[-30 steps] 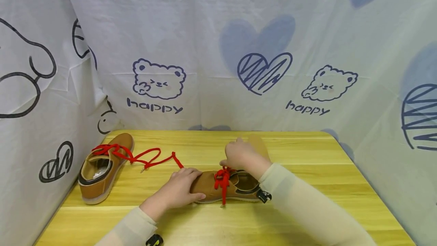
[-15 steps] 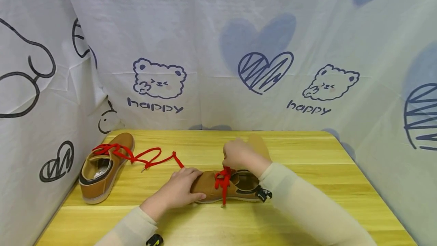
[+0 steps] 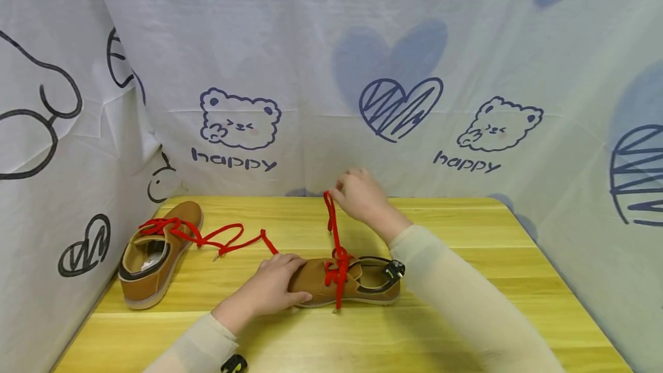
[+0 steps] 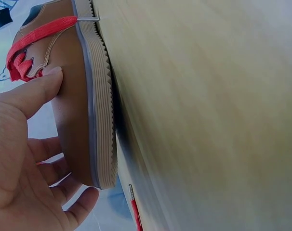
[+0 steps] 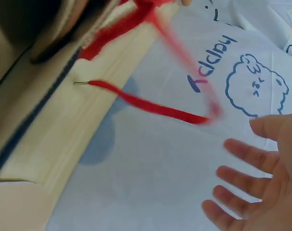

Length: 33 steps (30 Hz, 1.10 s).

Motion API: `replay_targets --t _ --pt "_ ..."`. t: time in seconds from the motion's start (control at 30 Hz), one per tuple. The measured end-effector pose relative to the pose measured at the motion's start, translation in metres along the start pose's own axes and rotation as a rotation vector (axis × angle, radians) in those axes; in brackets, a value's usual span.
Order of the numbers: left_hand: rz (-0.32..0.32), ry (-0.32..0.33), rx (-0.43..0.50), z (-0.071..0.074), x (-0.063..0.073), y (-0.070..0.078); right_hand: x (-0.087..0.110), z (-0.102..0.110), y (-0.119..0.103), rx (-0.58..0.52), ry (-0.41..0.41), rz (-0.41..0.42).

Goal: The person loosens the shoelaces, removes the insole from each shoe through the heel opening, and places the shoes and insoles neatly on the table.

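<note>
A brown shoe [image 3: 312, 274] lies lengthwise in front of me, toe to the left. My left hand [image 3: 274, 285] grips its toe; in the left wrist view the thumb presses the upper and the fingers curl round the front. Red laces [image 3: 339, 272] cross over the shoe, one end hanging down its near side. My right hand [image 3: 359, 197] is raised beyond the shoe. The right wrist view shows this hand [image 5: 254, 185] with fingers spread, apart from a lace [image 5: 160, 110] that stands bent in the air, partly blurred.
Another brown shoe [image 3: 150, 266] stands at the table's left side. A red lace [image 3: 228, 243] stretches from it across the wooden table [image 3: 456, 304] to behind my left hand. A printed white cloth [image 3: 321, 73] hangs behind the table and on both sides.
My right hand has moved up and away from the shoe's lacing, and a red lace has risen with it. The left hand has stayed on the toe.
</note>
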<state>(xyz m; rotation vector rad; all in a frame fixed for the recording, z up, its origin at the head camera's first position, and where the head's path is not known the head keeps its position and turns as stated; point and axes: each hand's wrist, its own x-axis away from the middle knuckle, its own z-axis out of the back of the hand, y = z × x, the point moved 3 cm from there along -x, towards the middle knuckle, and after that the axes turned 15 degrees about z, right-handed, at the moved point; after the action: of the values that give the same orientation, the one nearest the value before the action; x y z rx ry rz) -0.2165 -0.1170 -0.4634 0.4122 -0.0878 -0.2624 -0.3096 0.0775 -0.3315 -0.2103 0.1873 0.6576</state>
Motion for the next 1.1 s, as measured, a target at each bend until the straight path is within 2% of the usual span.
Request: replay_targets --t 0.1,0.27,0.4,0.67,0.93,1.1 --pt "0.0 -0.002 -0.002 0.002 0.001 -0.001 0.002 -0.005 -0.001 0.009 -0.05 0.014" --pt "0.005 -0.012 0.002 0.004 0.001 -0.001 0.02 -0.01 -0.006 0.023 -0.184 0.07" --pt "0.005 -0.014 0.005 0.005 0.001 0.0 0.034 -0.011 -0.014 0.025 -0.253 0.117" --pt "0.005 -0.02 0.009 0.002 0.0 0.0 0.058 -0.013 -0.028 0.015 -0.28 0.203" --pt "0.005 -0.013 0.011 0.001 0.001 0.0 0.073 -0.012 -0.041 0.037 -0.245 0.31" --pt "0.011 -0.014 0.011 0.001 0.001 0.0 0.081 -0.015 -0.045 0.061 -0.237 0.339"
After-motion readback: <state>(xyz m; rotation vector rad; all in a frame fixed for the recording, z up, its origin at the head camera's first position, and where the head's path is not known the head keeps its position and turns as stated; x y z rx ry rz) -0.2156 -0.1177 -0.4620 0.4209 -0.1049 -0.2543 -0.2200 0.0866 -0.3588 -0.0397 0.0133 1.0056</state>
